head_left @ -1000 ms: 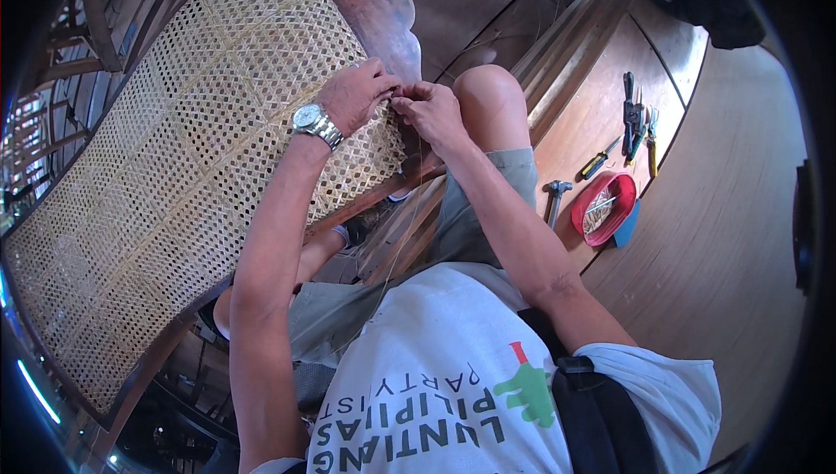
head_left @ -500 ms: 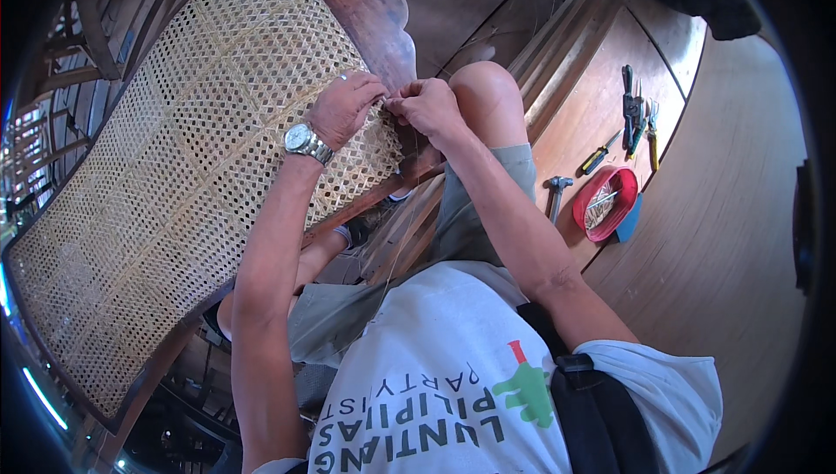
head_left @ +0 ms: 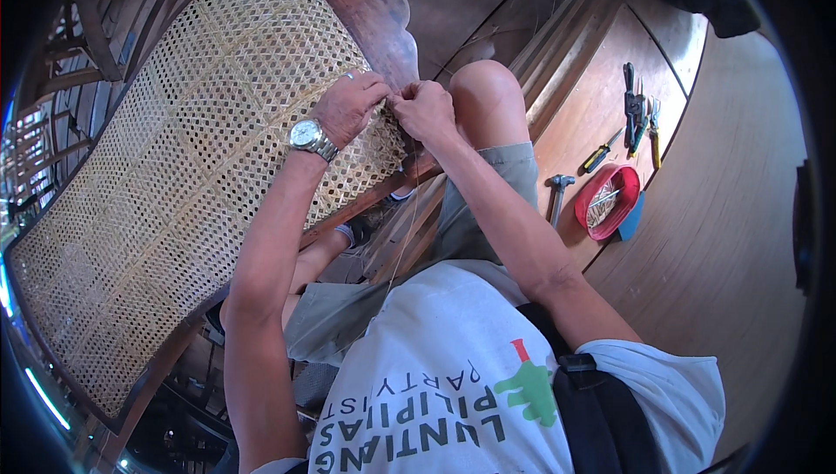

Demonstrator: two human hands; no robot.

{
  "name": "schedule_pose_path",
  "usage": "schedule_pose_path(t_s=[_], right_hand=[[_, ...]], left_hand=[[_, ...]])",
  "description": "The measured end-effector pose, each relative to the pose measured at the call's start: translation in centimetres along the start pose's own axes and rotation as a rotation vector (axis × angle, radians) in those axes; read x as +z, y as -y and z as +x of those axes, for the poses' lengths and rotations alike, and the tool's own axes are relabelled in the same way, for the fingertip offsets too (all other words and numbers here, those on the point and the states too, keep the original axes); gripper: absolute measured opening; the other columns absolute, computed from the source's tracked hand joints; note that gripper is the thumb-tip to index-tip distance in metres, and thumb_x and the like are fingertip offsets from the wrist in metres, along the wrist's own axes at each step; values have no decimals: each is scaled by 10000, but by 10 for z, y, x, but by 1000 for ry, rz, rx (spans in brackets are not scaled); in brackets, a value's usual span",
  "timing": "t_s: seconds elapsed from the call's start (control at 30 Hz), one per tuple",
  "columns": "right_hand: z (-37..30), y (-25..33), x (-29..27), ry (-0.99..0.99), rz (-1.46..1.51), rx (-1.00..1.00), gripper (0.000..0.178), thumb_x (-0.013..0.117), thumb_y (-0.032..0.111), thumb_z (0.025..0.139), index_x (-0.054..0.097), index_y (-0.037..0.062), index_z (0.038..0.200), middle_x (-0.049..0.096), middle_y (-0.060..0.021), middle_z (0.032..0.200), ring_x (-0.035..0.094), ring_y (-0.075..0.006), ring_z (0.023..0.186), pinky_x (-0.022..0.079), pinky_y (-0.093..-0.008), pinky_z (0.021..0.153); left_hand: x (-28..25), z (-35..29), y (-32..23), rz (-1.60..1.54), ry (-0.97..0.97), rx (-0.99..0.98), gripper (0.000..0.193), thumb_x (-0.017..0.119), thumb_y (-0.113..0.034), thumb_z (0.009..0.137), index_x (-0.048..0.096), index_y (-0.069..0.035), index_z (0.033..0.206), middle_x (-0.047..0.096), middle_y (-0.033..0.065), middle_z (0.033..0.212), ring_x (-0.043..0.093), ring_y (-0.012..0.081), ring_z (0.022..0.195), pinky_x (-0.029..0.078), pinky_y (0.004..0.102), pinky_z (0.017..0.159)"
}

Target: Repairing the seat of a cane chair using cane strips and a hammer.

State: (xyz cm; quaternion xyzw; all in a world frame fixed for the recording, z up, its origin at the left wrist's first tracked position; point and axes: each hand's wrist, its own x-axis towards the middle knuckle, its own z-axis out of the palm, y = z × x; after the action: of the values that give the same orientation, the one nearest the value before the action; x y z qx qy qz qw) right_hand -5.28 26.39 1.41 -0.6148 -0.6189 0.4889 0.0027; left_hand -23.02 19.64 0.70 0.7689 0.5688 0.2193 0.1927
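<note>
Woven cane panel [head_left: 192, 143] sits in a brown wooden frame [head_left: 379, 17], tilted across the left half of the view, in front of the person. Work spot is the panel edge near its right corner. Left hand [head_left: 347, 108] lies over that edge, fingers bent; can't tell if they grip anything. Right hand [head_left: 422, 108] is just beside it, thumb and index drawn together at the same edge; what's between the tips is too small to make out. Thin strand [head_left: 405, 239] runs from below the right hand down toward the shirt. Wristwatch [head_left: 306, 134] on left wrist. Off to the right, on a wooden board [head_left: 566, 121]: hammer [head_left: 558, 198], red container [head_left: 629, 187] with pale strips inside, yellow-black screwdriver [head_left: 599, 157], yellow-handled pliers [head_left: 656, 145].
</note>
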Motion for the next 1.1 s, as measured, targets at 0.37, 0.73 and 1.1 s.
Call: schedule_pose_path(t_s=[0.37,0.73,1.1], right_hand=[[18,-12,1,90,32,-6,264,781,265,855,823,31,970,796,-240,984,789,-389,976,617,-465,889],[17,-24,-3,136,130,-73,290,814,258,855,801,-10,966,791,-237,915,796,-360,918,616,-448,862],[11,-22,0,2,-77,-227,228,777,218,900,830,9,973,795,-225,924,801,-353,906,629,-440,881]], left_hand=[[0,16,1,43,90,-57,139,643,-43,937,700,-92,1054,643,126,1048,705,358,934,580,476,805],[-3,15,15,-295,54,-109,190,745,-45,926,721,-82,1110,691,99,1086,685,343,1008,565,425,868],[5,11,3,-15,-83,49,232,655,-14,899,705,-82,1116,659,137,1129,655,397,1033,544,488,877]])
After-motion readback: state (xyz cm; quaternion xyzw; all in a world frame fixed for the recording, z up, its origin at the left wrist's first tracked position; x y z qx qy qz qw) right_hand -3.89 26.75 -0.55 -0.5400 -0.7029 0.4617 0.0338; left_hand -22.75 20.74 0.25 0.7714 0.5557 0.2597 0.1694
